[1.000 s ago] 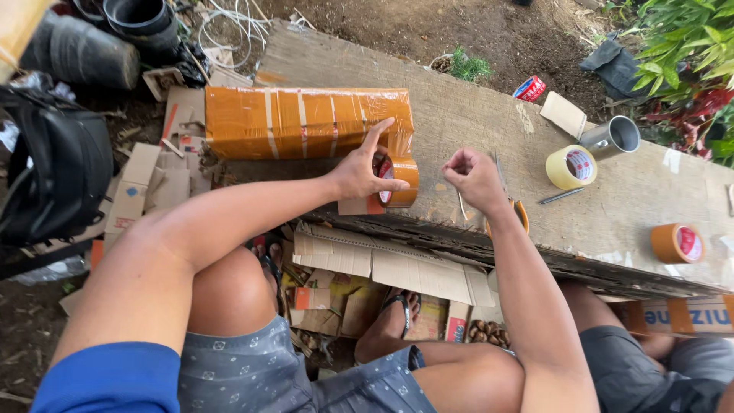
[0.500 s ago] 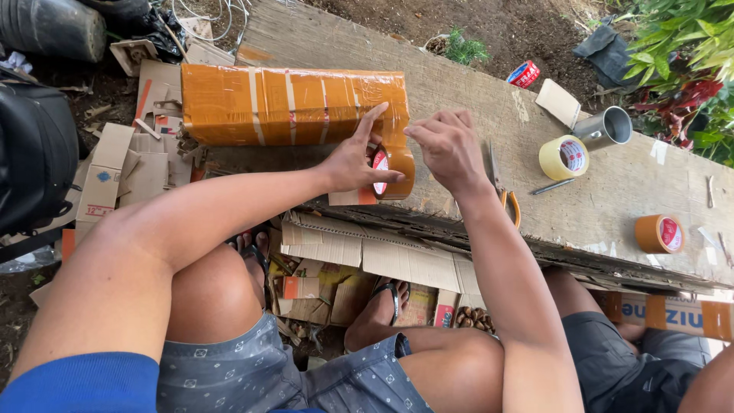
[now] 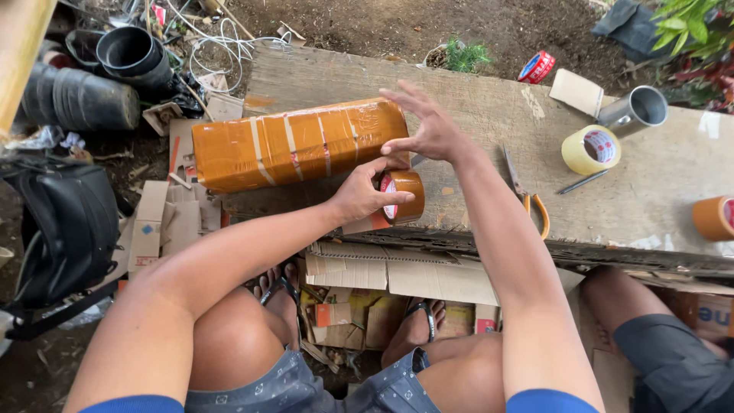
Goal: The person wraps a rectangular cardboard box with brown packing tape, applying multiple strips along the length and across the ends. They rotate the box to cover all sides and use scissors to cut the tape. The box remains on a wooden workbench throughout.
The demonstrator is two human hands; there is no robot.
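A long box wrapped in brown tape (image 3: 298, 145) lies on a rough wooden table (image 3: 489, 115). My left hand (image 3: 367, 193) grips a brown tape roll (image 3: 405, 197) standing on edge at the table's front edge, just below the box's right end. My right hand (image 3: 428, 126) hovers with fingers spread at the right end of the box, thumb and forefinger close to the tape's loose end. Whether it pinches the tape is unclear.
Scissors with orange handles (image 3: 527, 200) lie right of my right arm. A yellowish tape roll (image 3: 591, 149), a pen (image 3: 582, 182), a metal can (image 3: 634, 111) and another brown roll (image 3: 715, 218) sit further right. Black pots (image 3: 92, 84), a black bag (image 3: 65, 229), cardboard scraps (image 3: 397, 279) surround me.
My right hand rose from beside the roll to the box's right end and opened its fingers. The left hand stayed on the tape roll. The camera view shifted slightly.
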